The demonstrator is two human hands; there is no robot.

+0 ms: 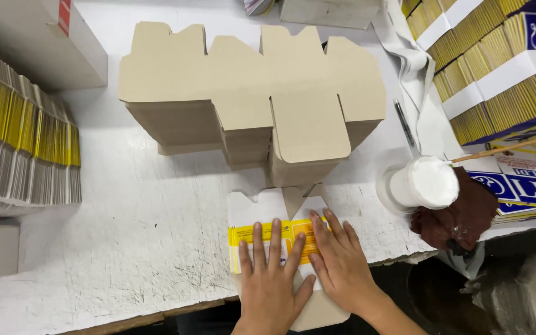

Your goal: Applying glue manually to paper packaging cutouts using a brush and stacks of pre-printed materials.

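The white worktable (131,248) fills most of the frame, its surface scuffed and scratched. At upper centre stands a tall stack of plain brown die-cut carton blanks (249,93), directly behind the working area and just beyond the fingertips. Along the left edge, a row of flattened yellow-and-grey cartons (20,142) stands on edge, with a closed brown box (38,37) above it in the upper left corner. In the upper right, bundles of yellow cartons bound with white-and-blue paper bands (497,68) lie packed side by side. At centre right stands a white glue pot (420,184) holding white paste, a thin wooden stick (504,149) resting across its rim; a dark brown rag (460,217) lies against it. A black pen (403,122) lies between the brown stack and the bundles.

At lower centre, a flattened yellow-and-white carton blank (262,232) lies at the table's near edge. The left hand (271,273) and right hand (336,257) press flat on it, fingers spread, side by side and touching, gripping nothing.
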